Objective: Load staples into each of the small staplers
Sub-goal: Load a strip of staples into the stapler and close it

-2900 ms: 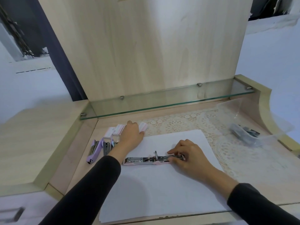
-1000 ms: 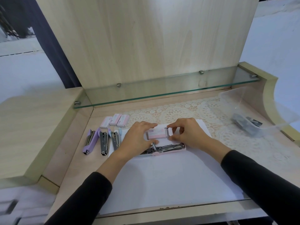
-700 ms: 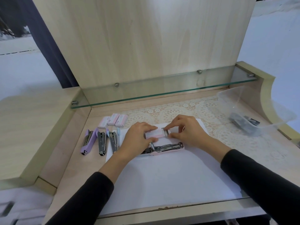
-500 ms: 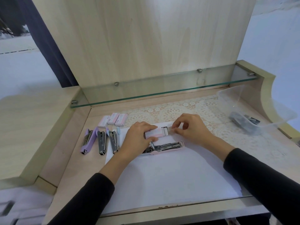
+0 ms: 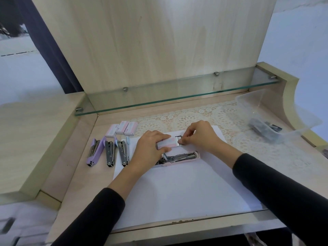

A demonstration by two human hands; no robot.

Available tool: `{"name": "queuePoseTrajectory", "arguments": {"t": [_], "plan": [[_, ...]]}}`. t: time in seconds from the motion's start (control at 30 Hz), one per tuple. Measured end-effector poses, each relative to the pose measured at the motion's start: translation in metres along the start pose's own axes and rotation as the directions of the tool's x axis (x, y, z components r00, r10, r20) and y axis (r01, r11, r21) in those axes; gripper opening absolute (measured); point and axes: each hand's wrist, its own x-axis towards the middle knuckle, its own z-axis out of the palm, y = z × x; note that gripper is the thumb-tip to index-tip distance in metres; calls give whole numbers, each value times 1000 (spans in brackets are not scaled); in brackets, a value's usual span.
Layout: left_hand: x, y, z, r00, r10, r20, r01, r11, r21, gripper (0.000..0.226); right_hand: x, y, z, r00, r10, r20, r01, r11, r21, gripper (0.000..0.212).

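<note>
Head view: left hand (image 5: 150, 148) half-hides one pink stapler (image 5: 182, 157) on paper (image 5: 186, 189), fingers (image 5: 164, 149) gripping one staple box (image 5: 168, 143); right hand (image 5: 200, 137) pinches its tray (image 5: 178, 138). Left of paper: three staplers (image 5: 110, 153), three boxes (image 5: 121, 128).

Soft even daylight, faint shadows, wide-angle edge bending, slight blur.

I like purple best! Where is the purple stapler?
Head view, left side: the purple stapler lies on the desk, left of two other staplers, just nearer than the three staple boxes.
</note>
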Motion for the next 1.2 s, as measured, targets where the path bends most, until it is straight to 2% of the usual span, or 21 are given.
{"name": "queuePoseTrajectory", "arguments": {"t": [0.3,0.8,1.03,1.2], "plan": [[-1,-1,1,1000,2,-6,-2,1000,-11,36,-1,3,-5,1000,-17,24,14,995,97,13],[-1,-1,2,1000,7,-5,-7,1000,-12,37,-4,5,-3,998,-55,22,55,998,30,4],[-1,-1,2,1000,16,0,-16,1000,0,36,-3,2,3,999,-30,15,29,999,16,27],[-1,-2,2,1000,11,-1,-11,1000,-2,37,-4,1,-2,998,-29,49,28,999,30,14]]}}
